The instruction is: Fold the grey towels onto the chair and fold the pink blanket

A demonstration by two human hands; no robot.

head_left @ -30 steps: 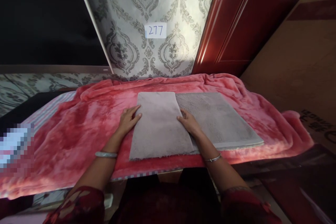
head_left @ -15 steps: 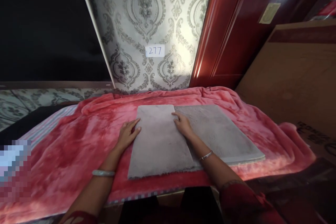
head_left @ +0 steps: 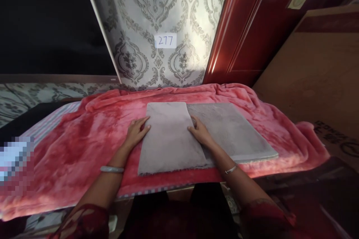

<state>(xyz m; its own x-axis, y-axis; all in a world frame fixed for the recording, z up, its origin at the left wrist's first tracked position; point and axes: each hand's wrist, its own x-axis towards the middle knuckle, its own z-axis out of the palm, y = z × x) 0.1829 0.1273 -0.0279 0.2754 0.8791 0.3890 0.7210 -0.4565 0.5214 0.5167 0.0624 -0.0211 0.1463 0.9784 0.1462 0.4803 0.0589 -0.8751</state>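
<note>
The grey mat [head_left: 196, 134] lies in front of me on the red blanket [head_left: 84, 145], its left part folded over so that a paler flap [head_left: 168, 134] covers the middle and the darker pile shows bare on the right. Half a second ago my right hand [head_left: 199, 131] was further up the flap's right edge, near its far corner; now it has slid back toward me along that edge and rests flat about midway, fingers spread and pressing down, gripping nothing. That reads to me as smoothing the fold, so the flap lies flatter and squarer than before. My left hand [head_left: 136, 131] has barely moved: it lies open on the blanket with its fingertips touching the flap's left, folded edge, holding nothing. The flap sits between my two hands. Beyond the blanket, a paper label [head_left: 165, 40] hangs on the patterned wall [head_left: 157, 3], with a red door [head_left: 252, 26] to its right.
</note>
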